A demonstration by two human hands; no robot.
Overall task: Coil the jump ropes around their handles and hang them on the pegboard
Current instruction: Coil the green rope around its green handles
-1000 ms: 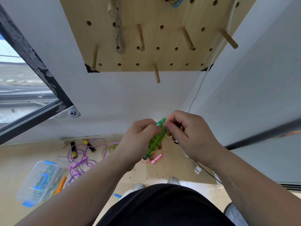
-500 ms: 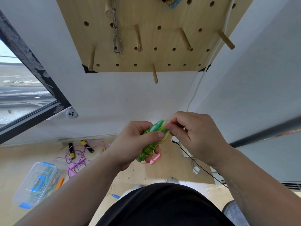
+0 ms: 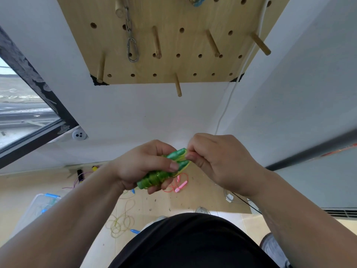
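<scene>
Hanging on the white wall, the wooden pegboard (image 3: 173, 41) fills the top of the view, its pegs sticking out. Below it the floor (image 3: 193, 202) carries a clear plastic box (image 3: 36, 207) at the left edge. Between board and floor, in mid-air before the person's chest, the left hand (image 3: 143, 167) curls its fingers round the green jump rope (image 3: 154, 178), whose cord is coiled round its paired handles. The right hand (image 3: 222, 163) pinches the cord at the handles' upper tips. A yellow rope (image 3: 116, 223) and a pink rope (image 3: 180, 187) lie loose on the floor. A metal carabiner (image 3: 132, 50) hangs on a chain from the board.
</scene>
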